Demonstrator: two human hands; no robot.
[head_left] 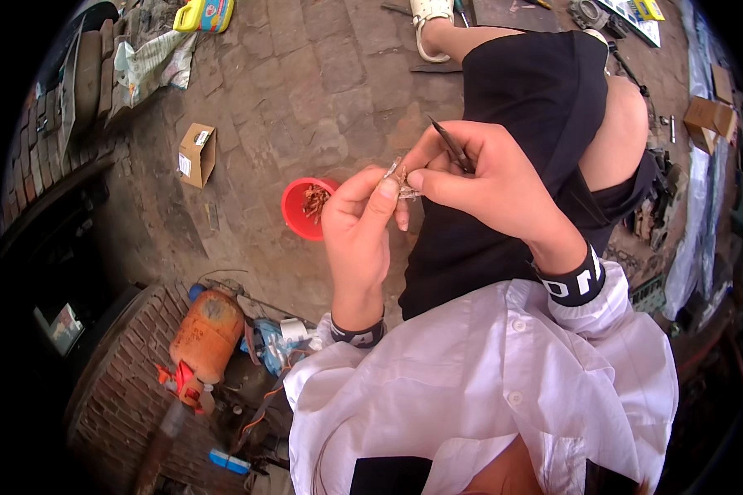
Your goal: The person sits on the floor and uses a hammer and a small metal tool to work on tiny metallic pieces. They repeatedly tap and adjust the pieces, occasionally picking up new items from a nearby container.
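Note:
My left hand is closed, with thumb and fingers pinching a small clear and copper-coloured piece whose kind is too small to tell. Against the other side of that piece press the thumb and fingertips of my right hand. A slim dark pointed tool also sits in the right hand, tucked between its fingers with the tip pointing up and left. Just left of my left hand stands a red tub, partly hidden by it. Several copper-coloured bits lie inside the tub.
Brick paving spreads ahead. An open cardboard box stands to the left, near a yellow jug. At lower left is a rusty orange cylinder. Metal parts and another carton lie on the right, beyond my legs.

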